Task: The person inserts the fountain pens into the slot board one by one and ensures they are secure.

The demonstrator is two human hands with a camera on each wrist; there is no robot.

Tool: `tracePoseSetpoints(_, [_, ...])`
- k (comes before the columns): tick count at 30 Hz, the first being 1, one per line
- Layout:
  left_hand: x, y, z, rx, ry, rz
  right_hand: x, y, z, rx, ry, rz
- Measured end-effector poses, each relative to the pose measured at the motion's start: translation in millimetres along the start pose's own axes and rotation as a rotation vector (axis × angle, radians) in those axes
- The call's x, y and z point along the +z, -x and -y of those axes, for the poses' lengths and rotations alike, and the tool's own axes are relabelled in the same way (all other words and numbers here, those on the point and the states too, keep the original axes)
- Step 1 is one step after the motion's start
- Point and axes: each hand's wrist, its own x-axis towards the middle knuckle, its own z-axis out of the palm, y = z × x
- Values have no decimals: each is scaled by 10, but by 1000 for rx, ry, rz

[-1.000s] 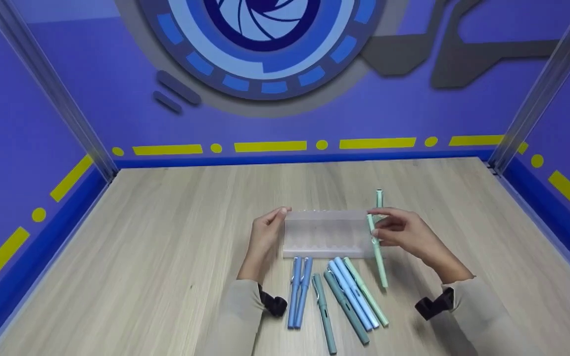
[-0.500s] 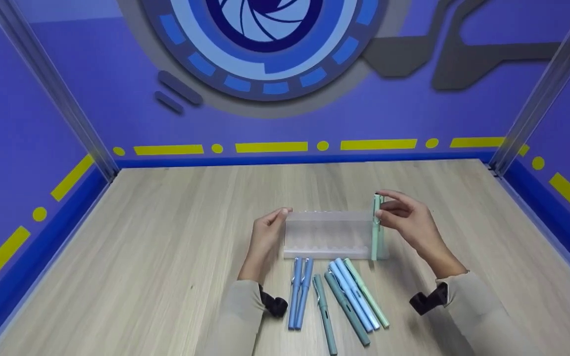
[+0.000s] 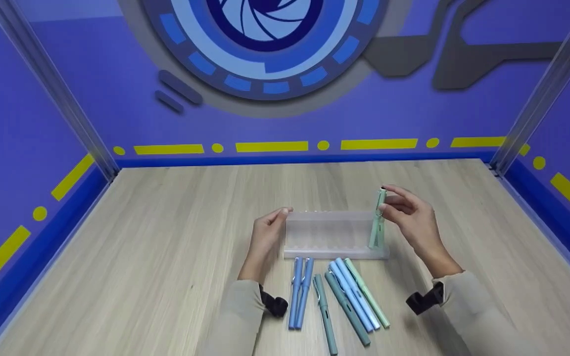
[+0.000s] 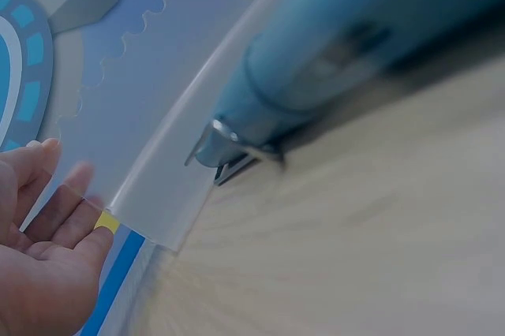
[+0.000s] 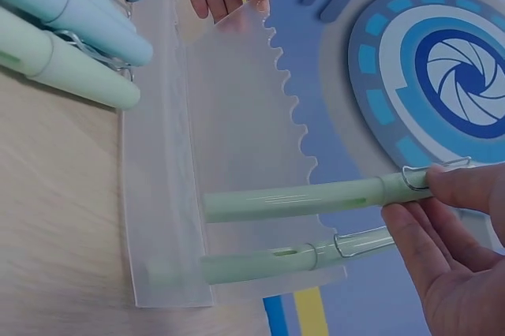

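A frosted, translucent pen stand [image 3: 329, 232] with a scalloped top edge stands on the table. My left hand [image 3: 263, 237] holds its upper left corner; some of those fingers [image 4: 67, 210] show through the sheet in the left wrist view. My right hand [image 3: 413, 227] pinches a light green pen [image 5: 300, 202] by its clip end. That pen slants over the stand's right end, its lower tip close to the bottom ledge [image 5: 162, 218]; whether they touch I cannot tell. Just beside it, a second light green pen [image 5: 260, 266] rests in the stand's end slot.
In front of the stand lie two blue pens [image 3: 300, 294], two dark teal pens [image 3: 347, 309], two light blue pens [image 3: 352, 291] and a light green pen [image 3: 366, 291]. Blue-purple panels [image 3: 285, 128] enclose the wooden table [image 3: 166, 237] at the back and sides.
The right hand has lifted the light green pen up and back, from hanging in front of the stand to over its right end. The left hand and the loose pens have stayed put.
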Motion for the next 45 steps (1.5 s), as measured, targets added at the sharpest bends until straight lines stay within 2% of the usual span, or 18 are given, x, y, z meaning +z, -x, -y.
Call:
tracePoseSetpoints(7, [3,2,8,-10,19,8,23,-1,-48,12,16,-7])
tracePoseSetpoints(16, [1,0,6,-22,12,8,67,1,-114,40,126,22])
tracePoseSetpoints(23, [-9,-2,-8,2,-17,7,78,-3,-127,20,129,44])
tracePoseSetpoints(26, [-13,2,-14,6,-16,6,79,-1,-131,0,166,47])
tracePoseSetpoints(31, [-18,0,-15,4,-17,6,70,-16,-146,-108,271,36])
tracePoseSetpoints(36, [-15,-6,-11,3,-10,7,63,-41,-150,-259,317,25])
tracePoseSetpoints(41, [-12,-10,-2,3,-5,8,46,-67,-161,-417,409,-9])
tracePoseSetpoints(45, [-11,-11,8,-11,-7,15,22,-94,-183,-492,461,-20])
